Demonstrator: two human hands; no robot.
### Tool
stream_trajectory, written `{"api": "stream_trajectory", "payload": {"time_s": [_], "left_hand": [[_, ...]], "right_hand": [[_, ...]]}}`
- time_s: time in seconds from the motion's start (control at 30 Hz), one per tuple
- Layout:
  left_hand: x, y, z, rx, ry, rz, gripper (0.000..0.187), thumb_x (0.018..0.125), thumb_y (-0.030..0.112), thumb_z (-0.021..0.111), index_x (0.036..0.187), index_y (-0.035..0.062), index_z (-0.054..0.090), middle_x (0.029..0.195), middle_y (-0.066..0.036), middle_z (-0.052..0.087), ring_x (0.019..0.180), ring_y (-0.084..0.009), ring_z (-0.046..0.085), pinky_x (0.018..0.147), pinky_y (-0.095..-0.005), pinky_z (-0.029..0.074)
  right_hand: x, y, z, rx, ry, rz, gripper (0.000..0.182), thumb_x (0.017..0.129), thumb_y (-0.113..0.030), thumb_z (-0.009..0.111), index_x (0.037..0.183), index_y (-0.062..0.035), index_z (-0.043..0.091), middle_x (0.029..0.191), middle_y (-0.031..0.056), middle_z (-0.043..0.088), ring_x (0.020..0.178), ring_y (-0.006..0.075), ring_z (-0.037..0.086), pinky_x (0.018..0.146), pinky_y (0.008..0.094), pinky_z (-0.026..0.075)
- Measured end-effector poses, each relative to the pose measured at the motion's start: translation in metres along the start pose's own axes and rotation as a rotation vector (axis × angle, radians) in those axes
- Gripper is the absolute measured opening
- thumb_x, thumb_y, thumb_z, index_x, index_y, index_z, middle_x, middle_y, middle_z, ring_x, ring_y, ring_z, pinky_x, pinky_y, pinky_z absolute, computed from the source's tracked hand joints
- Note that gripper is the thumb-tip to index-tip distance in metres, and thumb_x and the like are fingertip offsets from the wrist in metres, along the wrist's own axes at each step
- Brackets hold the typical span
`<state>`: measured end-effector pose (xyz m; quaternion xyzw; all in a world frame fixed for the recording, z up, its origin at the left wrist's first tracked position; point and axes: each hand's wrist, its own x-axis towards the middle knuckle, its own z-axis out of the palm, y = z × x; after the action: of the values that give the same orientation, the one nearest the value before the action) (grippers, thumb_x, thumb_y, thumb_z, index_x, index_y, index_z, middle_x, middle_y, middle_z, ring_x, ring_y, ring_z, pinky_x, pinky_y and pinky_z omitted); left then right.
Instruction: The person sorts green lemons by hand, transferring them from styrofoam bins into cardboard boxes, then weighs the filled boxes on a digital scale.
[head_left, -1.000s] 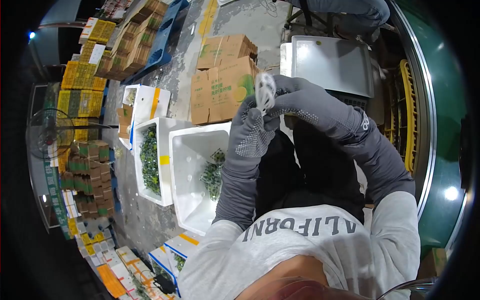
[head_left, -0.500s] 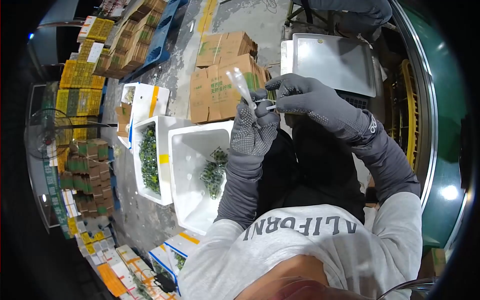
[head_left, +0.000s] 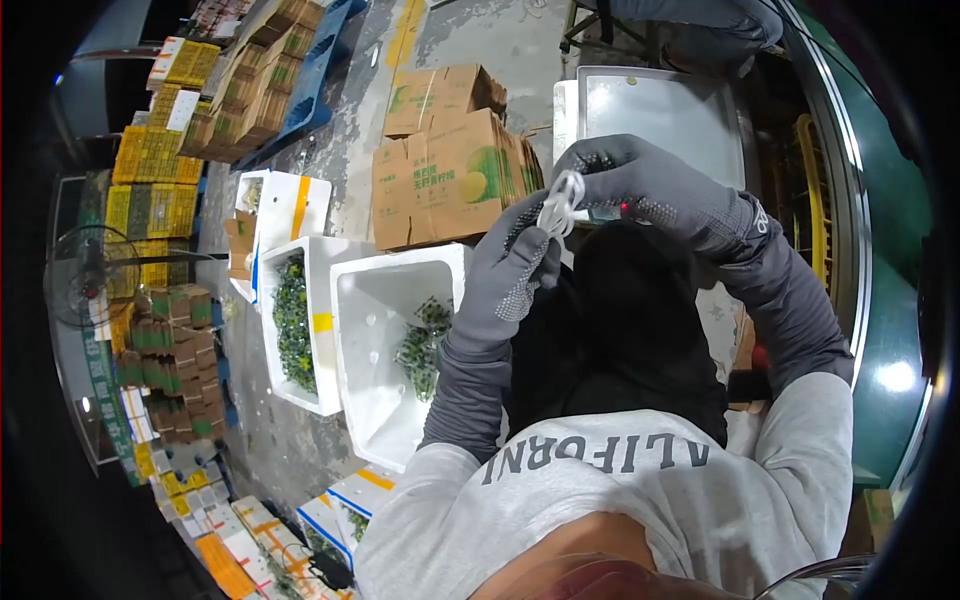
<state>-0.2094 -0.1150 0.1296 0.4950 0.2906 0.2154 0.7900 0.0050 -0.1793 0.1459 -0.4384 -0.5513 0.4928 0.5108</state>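
Observation:
A looped bundle of thin white cable (head_left: 562,205) sits between my two gloved hands, above my lap. My left hand (head_left: 508,268) is closed round the bundle's lower end, thumb and fingers pressed together. From the other side, my right hand (head_left: 665,190) reaches in with bent fingers at the cable. Its index finger lies behind the top of the loops. A short white cable end (head_left: 582,216) points toward the right palm. Just under those fingers glows a small red light (head_left: 625,207); what it belongs to is mostly hidden by the glove.
White foam boxes with leafy green sprigs (head_left: 422,350) stand on the floor at left. Flattened cartons (head_left: 440,185) lie ahead. A grey tray (head_left: 660,115) is beyond my right hand, near a seated person's leg (head_left: 720,25). Yellow crates (head_left: 155,210) and a fan (head_left: 95,275) stand far left.
The white bundle has turned and moved right, now lying between both hands with its loops showing. My right hand has come closer over it, and a red light now shows beneath its fingers.

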Motion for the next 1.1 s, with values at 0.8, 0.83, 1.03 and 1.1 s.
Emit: {"api": "stream_trajectory", "payload": {"time_s": [0.8,0.83,1.03,1.1], "left_hand": [[0.017,-0.03,-0.014,-0.886,-0.12,0.103,0.025,0.099,0.026,0.043,0.111,0.0076,0.054,0.101,-0.006,0.055,0.095,-0.0197,0.058,0.089,-0.0366,0.047],[0.016,-0.03,-0.014,-0.905,-0.125,0.093,0.025,0.099,0.026,0.043,0.111,0.0074,0.054,0.101,-0.006,0.055,0.095,-0.0194,0.058,0.088,-0.0363,0.047],[0.015,-0.034,-0.015,-0.854,-0.067,0.155,0.025,0.099,0.026,0.045,0.113,0.0068,0.053,0.099,-0.006,0.056,0.092,-0.0188,0.058,0.086,-0.035,0.049],[0.017,-0.035,-0.015,-0.843,-0.091,0.201,0.023,0.098,0.023,0.048,0.114,0.0082,0.053,0.1,-0.005,0.056,0.094,-0.019,0.057,0.092,-0.0372,0.046]], "right_hand": [[-0.007,0.021,0.08,0.288,0.441,0.313,0.028,0.079,-0.023,0.068,0.093,0.0014,0.066,0.124,0.0132,0.052,0.107,0.0163,0.055,0.091,0.027,0.041],[-0.005,0.021,0.079,0.272,0.433,0.372,0.028,0.079,-0.023,0.068,0.093,0.0018,0.066,0.126,0.0132,0.051,0.107,0.0162,0.055,0.091,0.0266,0.041],[0.0,0.026,0.089,0.055,0.522,0.353,0.046,0.082,-0.021,0.065,0.119,0.0039,0.054,0.101,0.0066,0.058,0.093,0.0114,0.057,0.086,0.0232,0.043],[0.002,0.025,0.093,0.127,0.545,0.352,0.053,0.083,-0.022,0.065,0.126,0.0041,0.05,0.094,0.0059,0.061,0.089,0.0116,0.058,0.084,0.0228,0.044]]}}
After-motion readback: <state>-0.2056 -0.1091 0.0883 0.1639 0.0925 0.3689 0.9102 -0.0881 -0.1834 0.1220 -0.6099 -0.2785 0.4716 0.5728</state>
